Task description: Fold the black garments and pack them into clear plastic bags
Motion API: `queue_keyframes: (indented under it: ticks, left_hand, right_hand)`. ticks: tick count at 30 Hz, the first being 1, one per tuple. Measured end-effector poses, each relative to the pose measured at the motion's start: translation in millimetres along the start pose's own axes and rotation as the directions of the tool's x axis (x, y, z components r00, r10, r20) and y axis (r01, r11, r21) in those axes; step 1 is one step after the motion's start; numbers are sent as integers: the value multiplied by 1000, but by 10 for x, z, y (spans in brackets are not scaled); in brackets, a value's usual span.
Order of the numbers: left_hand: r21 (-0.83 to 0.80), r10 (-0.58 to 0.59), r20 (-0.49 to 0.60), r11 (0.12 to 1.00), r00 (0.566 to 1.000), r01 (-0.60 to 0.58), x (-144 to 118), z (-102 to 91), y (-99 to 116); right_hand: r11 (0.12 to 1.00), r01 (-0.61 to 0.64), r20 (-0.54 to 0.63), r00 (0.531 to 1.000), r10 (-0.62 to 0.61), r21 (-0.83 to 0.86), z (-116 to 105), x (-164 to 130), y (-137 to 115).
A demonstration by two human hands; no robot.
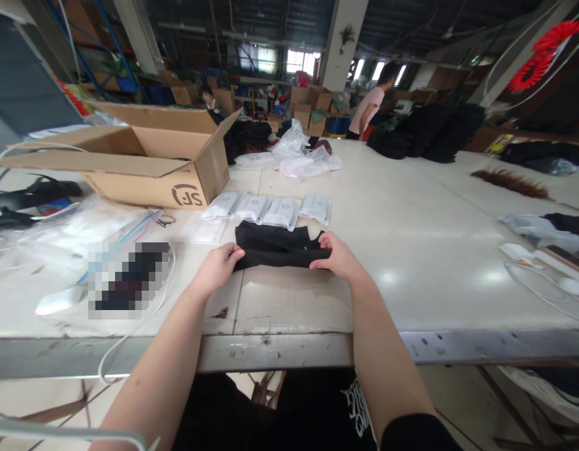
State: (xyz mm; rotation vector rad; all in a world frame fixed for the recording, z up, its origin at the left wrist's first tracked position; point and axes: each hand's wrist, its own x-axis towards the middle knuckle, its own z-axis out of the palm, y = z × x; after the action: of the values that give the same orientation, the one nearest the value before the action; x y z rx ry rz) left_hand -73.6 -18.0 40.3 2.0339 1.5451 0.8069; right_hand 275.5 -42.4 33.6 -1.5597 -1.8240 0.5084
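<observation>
A black folded garment (275, 254) lies on the table in front of me, with a curved cut-out at its upper right. My left hand (221, 266) pinches its left end between thumb and fingers. At the right end, my right hand (338, 255) holds the folded edge, thumb below and fingers above. Just beyond the cloth, several white packets (280, 212) sit in a row, each with a small round mark. What kind of garment it is, I cannot tell from the fold.
An open cardboard box (153, 181) stands at the back left. A blurred-out dark object (132, 275) and a white cable lie left of my arm. Clear plastic bags (308, 160) and black fabric stacks (425, 134) are farther back. The metal table edge (280, 351) runs below my forearms.
</observation>
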Motion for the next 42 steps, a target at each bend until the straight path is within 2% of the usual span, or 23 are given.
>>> queue_keyframes:
  ticks: [2, 3, 6, 8, 11, 13, 14, 17, 19, 21, 24, 27, 29, 31, 33, 35, 37, 39, 41, 42]
  left_hand:
    - [46, -96, -123, 994, 988, 103, 31, -15, -51]
    - [60, -138, -181, 987, 974, 151, 45, -20, -76]
    - [15, -200, -258, 977, 945, 211, 59, -29, -112]
    - [-82, -182, -226, 983, 957, 167, 42, -38, -88]
    - [-218, -44, -45, 975, 998, 33, -7, -66, 1]
    - [-234, 43, 55, 972, 998, -29, -32, -86, 55]
    - [-228, 63, 69, 973, 996, -46, -36, -92, 70]
    - [-258, 23, -26, 966, 999, -29, -17, -93, 56]
    - [-365, -64, -104, 931, 993, 22, 10, -88, 17]
    - [-517, -148, -158, 855, 976, 46, 31, -93, -17]
    - [-711, -237, -172, 702, 956, 46, 41, -131, -33]
    - [-808, -288, -85, 580, 954, 103, 34, -191, -27]
    - [-838, -328, 40, 504, 944, 211, 27, -232, -26]
    - [-839, -372, 189, 419, 909, 346, 16, -274, -31]
    - [-828, -374, 298, 356, 878, 432, 2, -317, -38]
    - [-835, -340, 334, 327, 879, 443, -11, -353, -43]
    - [-868, -312, 306, 295, 899, 398, -14, -366, -44]
    - [-916, -311, 225, 256, 923, 309, 0, -344, -41]
    - [-943, -318, 158, 232, 935, 238, 31, -291, -35]
    - [-944, -326, 158, 227, 932, 240, 49, -261, -31]
  right_hand:
    - [998, 26, 83, 996, -22, -50, -30, 2, 36]
    - [996, 39, 85, 996, -33, -78, -43, 7, 46]
    - [992, 87, -2, 996, -88, -94, -65, 31, 30]
    - [991, 99, -63, 992, -105, -95, -64, 48, -3]
    - [986, 83, -163, 981, -107, -147, -56, 61, -35]
    - [985, 40, -256, 963, -82, -167, -61, 57, -27]
    - [987, 4, -306, 951, -54, -162, -68, 51, -15]
    - [988, -95, -405, 913, 37, -125, -98, 32, 30]
    - [989, -108, -430, 901, 56, -98, -112, 24, 52]
    - [995, -85, -431, 901, 55, -51, -114, 23, 63]
    - [999, -14, -321, 947, 23, 29, -103, 30, 77]
    - [1000, 18, -21, 1000, -17, 18, -94, 29, 108]
    - [1000, 17, 194, 981, -16, -3, -94, 23, 133]
    - [999, 41, 274, 961, -47, 27, -101, 15, 145]
    - [991, 76, 204, 974, -97, 110, -112, 10, 139]
    - [974, 60, 107, 991, -85, 218, -119, 13, 123]
    - [950, 13, 45, 999, -28, 313, -113, 26, 112]
    - [945, -5, -48, 999, 22, 327, -86, 49, 117]
    - [974, -11, -160, 986, 48, 227, -44, 76, 133]
    - [988, -28, -195, 979, 58, 154, -21, 88, 142]
